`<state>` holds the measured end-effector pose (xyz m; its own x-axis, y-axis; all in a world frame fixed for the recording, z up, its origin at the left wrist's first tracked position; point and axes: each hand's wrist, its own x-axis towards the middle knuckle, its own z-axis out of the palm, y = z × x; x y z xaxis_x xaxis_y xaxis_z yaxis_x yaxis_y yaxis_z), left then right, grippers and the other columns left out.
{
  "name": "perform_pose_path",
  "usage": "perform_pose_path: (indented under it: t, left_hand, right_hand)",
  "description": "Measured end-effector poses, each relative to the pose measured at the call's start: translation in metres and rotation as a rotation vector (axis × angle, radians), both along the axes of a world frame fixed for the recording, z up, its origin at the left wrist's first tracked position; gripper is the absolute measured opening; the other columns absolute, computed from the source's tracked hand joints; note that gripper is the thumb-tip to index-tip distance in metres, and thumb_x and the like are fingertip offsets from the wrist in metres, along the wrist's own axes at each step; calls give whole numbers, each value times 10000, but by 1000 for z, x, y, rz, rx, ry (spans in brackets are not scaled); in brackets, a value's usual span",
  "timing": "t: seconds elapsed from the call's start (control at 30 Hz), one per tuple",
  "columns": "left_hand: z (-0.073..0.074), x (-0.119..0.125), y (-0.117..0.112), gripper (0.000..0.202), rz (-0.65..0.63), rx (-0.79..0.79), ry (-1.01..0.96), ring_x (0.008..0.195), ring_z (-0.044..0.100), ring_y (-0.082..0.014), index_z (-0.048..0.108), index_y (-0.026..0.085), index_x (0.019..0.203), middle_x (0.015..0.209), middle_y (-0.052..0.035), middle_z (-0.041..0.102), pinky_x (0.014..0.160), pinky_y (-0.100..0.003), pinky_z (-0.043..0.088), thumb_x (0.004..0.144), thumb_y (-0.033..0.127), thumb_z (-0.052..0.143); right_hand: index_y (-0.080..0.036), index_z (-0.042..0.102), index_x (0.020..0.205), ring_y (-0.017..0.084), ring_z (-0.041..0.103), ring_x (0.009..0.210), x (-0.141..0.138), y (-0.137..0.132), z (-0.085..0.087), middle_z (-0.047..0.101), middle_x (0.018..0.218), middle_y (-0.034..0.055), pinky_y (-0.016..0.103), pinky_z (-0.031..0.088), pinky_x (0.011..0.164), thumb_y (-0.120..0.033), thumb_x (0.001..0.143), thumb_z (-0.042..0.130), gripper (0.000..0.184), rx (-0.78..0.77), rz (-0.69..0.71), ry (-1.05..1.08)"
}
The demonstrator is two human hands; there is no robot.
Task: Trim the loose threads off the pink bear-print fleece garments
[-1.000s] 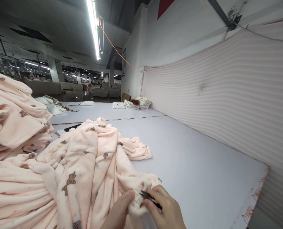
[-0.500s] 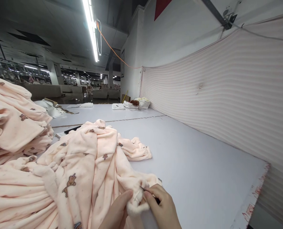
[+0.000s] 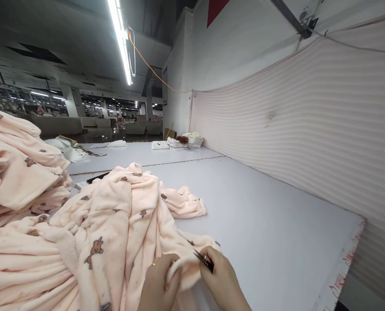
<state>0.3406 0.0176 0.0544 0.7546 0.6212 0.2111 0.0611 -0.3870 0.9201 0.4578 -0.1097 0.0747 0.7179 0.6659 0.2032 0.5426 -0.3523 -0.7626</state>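
A peach fleece garment (image 3: 121, 224) printed with small brown bears lies bunched on the white table (image 3: 260, 216). My left hand (image 3: 158, 283), a ring on one finger, is closed on a fold of its edge near the bottom of the view. Just to the right, my right hand (image 3: 223, 285) pinches small dark thread snips (image 3: 203, 260), whose tips point left at the fabric edge held between both hands.
A tall pile of the same peach fleece (image 3: 17, 168) rises at the left. A pink striped cloth (image 3: 309, 129) hangs along the right wall. White folded stacks (image 3: 182, 141) sit far back on the table. A dark flat object (image 3: 97, 177) lies behind the garment.
My left hand has shifted its grip and flattened the curled fabric edge. The right hand has drawn the snips slightly back and up. The view has tilted a little.
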Motion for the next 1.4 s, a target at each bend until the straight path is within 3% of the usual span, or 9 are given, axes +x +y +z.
perform_pose_path:
  t: [0.1,0.23,0.33,0.47,0.6,0.8,1.13,1.27,1.4]
  left_hand:
    - [-16,-7,2,202,138,410,-110,774,512,-234,526,233,823,787,-34,561,722,-328,389,665,111,495]
    - [-29,-7,2,216,130,535,-218,833,518,-236,472,232,876,863,-47,546,733,-350,414,706,99,471]
    - [-24,-9,8,233,2,599,-195,1136,479,-304,460,231,849,1136,-102,550,929,-456,393,676,87,522]
    - [-11,-18,20,279,-302,480,15,1028,601,-247,476,248,975,933,-38,608,887,-352,488,738,121,549]
    - [-9,-20,23,188,-314,515,-20,1005,598,-199,461,236,840,1083,-60,556,789,-244,503,761,86,542]
    - [-18,-11,16,292,-291,545,-177,1044,539,-198,424,239,873,995,-47,481,827,-261,481,730,-15,430]
    - [-24,-4,6,252,-246,338,-243,1012,534,-190,440,245,824,1045,-32,514,816,-262,447,687,35,417]
    - [-4,-7,14,264,-318,235,17,845,554,-170,424,239,763,926,-2,580,743,-240,446,570,60,443]
    - [5,-7,26,106,-510,173,550,590,503,-164,441,236,597,564,54,477,567,-248,402,574,191,534]
  right_hand:
    - [-218,631,711,172,597,699,-1,-13,-8,627,712,-17,232,417,615,-147,688,568,98,-11,72,47]
    - [-246,681,1019,183,631,820,-13,-21,-3,652,903,23,248,463,722,-274,787,583,254,54,200,24]
    - [-250,709,938,178,641,799,-14,-19,-3,673,855,22,241,462,701,-279,851,529,202,15,168,-16]
    - [-236,659,972,191,650,874,11,-27,-31,694,971,25,259,483,752,-245,811,542,199,69,-12,12]
    - [-247,586,1144,213,632,1000,30,-41,-54,660,1139,42,300,484,828,-168,763,527,394,30,-95,19]
    - [-225,667,1045,175,639,833,6,-35,-26,648,913,45,245,489,740,-271,828,549,251,185,274,11]
    - [-242,715,1032,174,647,797,-2,-20,-17,674,861,37,230,475,701,-232,803,595,259,64,278,12]
    - [-248,688,1000,186,641,856,15,-27,-41,684,918,28,244,473,742,-248,827,541,227,126,147,19]
    - [-309,590,1203,215,599,783,40,-36,-81,645,1042,43,304,409,690,-132,716,507,525,42,-41,-91]
